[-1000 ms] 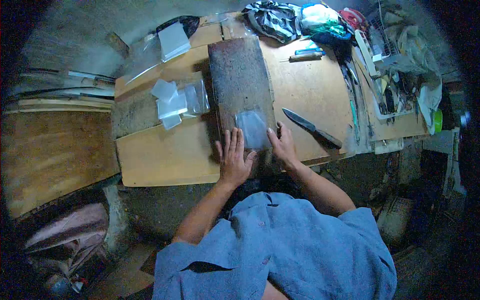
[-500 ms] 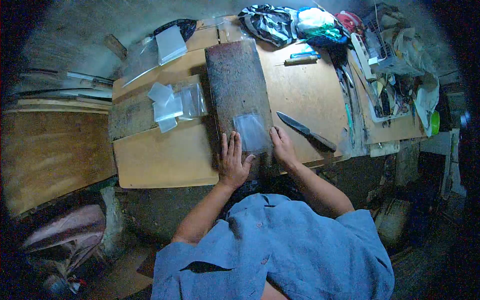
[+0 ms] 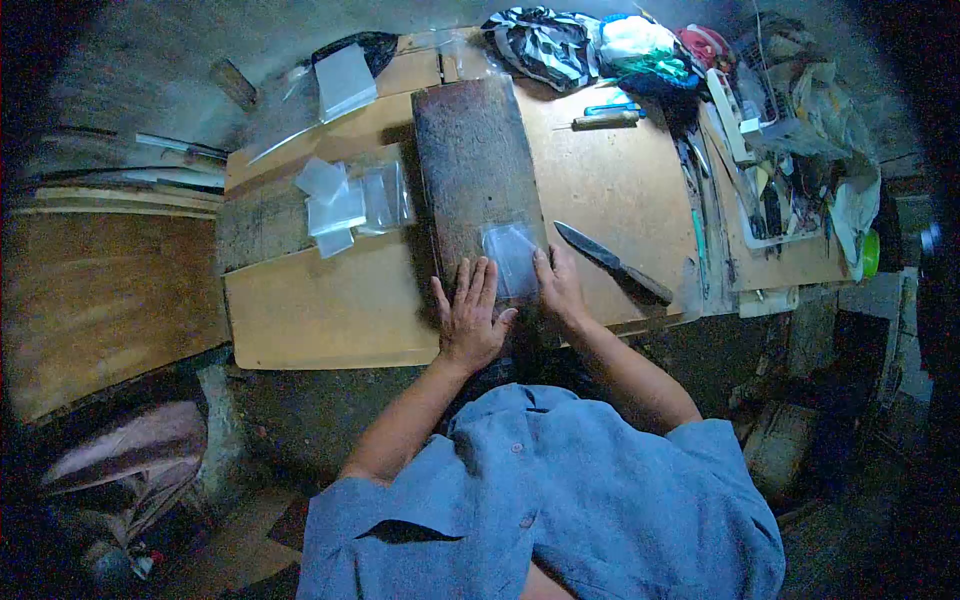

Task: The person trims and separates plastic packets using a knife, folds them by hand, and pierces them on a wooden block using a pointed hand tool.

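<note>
A small stack of clear plastic sheets (image 3: 512, 262) lies on the near end of a dark, worn wooden board (image 3: 475, 150). My left hand (image 3: 468, 318) rests flat on the board with fingers spread, its fingertips along the left edge of the stack. At the stack's right edge, my right hand (image 3: 560, 287) touches the sheets with its fingers stretched out and close together. Neither hand grips anything. To the right of my right hand lies a knife (image 3: 612, 262) with a dark blade and wooden handle.
More clear plastic pieces (image 3: 335, 208) lie left of the board, with a larger plastic stack (image 3: 345, 82) farther back. Behind the knife are an awl (image 3: 605, 120) and a blue cutter (image 3: 612, 108). A striped bag (image 3: 545, 48) and a tool tray (image 3: 780, 235) line the back and right.
The sheets on the board have shifted slightly right. My right hand has moved up and left against their edge, its fingers straighter. My left hand's fingers have shifted right and spread wider.
</note>
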### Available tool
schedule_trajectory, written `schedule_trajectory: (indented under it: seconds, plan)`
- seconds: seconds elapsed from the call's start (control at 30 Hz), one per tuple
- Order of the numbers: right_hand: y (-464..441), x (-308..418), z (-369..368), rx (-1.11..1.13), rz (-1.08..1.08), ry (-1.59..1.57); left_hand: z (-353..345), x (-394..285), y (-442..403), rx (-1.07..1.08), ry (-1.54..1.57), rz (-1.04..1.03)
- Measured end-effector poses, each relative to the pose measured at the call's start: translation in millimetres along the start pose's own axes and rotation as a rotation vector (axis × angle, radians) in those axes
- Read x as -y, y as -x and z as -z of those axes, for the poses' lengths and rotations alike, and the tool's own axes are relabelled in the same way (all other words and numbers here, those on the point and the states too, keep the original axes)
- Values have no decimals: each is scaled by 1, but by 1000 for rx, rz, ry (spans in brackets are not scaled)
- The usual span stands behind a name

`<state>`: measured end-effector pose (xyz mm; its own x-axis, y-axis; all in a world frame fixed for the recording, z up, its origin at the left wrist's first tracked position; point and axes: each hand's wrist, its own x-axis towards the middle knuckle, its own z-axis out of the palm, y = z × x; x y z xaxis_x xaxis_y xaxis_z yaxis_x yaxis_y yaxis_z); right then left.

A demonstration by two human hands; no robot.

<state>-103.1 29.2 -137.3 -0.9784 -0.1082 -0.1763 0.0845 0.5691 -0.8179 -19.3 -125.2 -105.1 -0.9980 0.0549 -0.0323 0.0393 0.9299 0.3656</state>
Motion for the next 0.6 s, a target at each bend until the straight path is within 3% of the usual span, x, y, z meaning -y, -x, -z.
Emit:
schedule_trajectory:
  seconds: [0.37, 0.53, 0.6]
  plan:
    - [0, -18, -15, -89, 85, 28, 2, -8, -8, 35, 32, -97]
    - [1, -8, -7, -42, 11, 4, -9, -7, -7, 33, 86, -147]
    - [1, -9, -7, -46, -11, -16, -9, -7, -7, -89, 189, -100]
